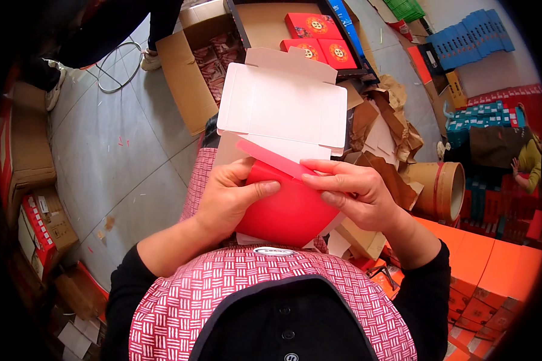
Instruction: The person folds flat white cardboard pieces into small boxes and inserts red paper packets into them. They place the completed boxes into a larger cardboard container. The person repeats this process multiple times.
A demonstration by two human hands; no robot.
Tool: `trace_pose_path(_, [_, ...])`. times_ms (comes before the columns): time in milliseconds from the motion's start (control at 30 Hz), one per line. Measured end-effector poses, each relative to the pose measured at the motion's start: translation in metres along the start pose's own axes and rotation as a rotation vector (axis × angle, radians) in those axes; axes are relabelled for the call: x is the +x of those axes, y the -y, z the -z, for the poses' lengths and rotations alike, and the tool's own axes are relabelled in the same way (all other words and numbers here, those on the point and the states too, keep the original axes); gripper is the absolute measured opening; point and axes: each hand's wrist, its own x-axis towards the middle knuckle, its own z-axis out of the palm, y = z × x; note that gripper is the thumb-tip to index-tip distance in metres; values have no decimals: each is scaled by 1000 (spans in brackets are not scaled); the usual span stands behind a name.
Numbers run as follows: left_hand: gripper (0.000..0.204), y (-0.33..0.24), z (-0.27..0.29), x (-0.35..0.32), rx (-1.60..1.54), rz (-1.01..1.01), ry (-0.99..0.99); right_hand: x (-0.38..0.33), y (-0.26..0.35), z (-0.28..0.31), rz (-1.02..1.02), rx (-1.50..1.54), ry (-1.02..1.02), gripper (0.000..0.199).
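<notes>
Over my lap, both hands grip a glossy red cardboard sheet (289, 207) with a narrow flap (271, 157) folded along its far edge. My left hand (232, 195) pinches its left side, thumb on the red face and fingers mostly hidden behind. My right hand (352, 189) is closed at the right end of the flap, fingers bent over the edge and fold. Just beyond lies an unfolded box blank (283, 102), pale side up, with cut tabs around its edges; the hands and the red sheet cover its near part.
Ahead are an open carton (186, 81) of small packets and a black-edged tray holding red boxes (313, 25). Crumpled brown paper (397, 114) and a cardboard tube (442, 189) lie to the right, above stacked orange boxes (476, 259). Another person's legs stand at far left.
</notes>
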Motion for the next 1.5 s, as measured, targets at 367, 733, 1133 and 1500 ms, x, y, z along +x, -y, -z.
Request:
trace_pose_path(367, [23, 5, 1, -2, 67, -33, 37, -5, -2, 0, 16, 62, 49, 33])
trace_pose_path(733, [19, 8, -1, -9, 122, -52, 6, -9, 7, -9, 55, -80, 3, 34])
trace_pose_path(1133, [49, -19, -3, 30, 231, -576, -40, -22, -44, -48, -4, 587, -639, 53])
trace_pose_path(1500, [62, -3, 30, 37, 120, -206, 206, -10, -62, -37, -107, 661, -731, 40])
